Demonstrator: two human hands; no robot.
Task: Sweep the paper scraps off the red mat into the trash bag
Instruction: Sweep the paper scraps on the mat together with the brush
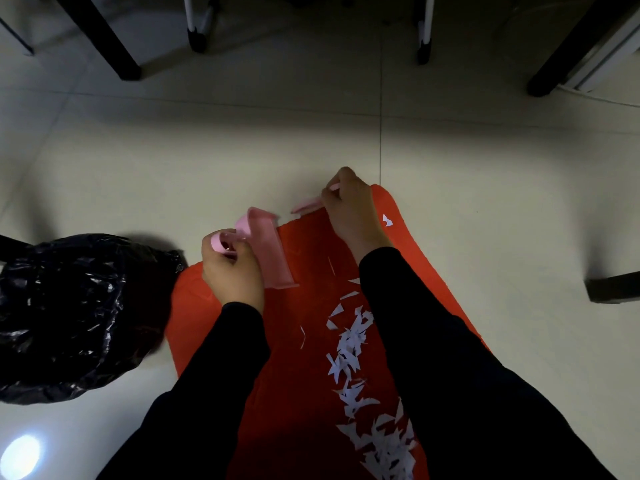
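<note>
A red mat lies on the tiled floor, running from the middle of the view down to its bottom edge. White paper scraps lie in a long strip down the mat's right half; one scrap sits alone near the far corner. My left hand grips the handle of a pink dustpan, which rests on the mat's far left part. My right hand holds a small pink brush at the mat's far edge. A black trash bag sits on the floor left of the mat.
Black table legs and white chair legs stand on the floor beyond the mat. Another dark leg juts in from the right edge. A bright light spot shines on the floor at the bottom left.
</note>
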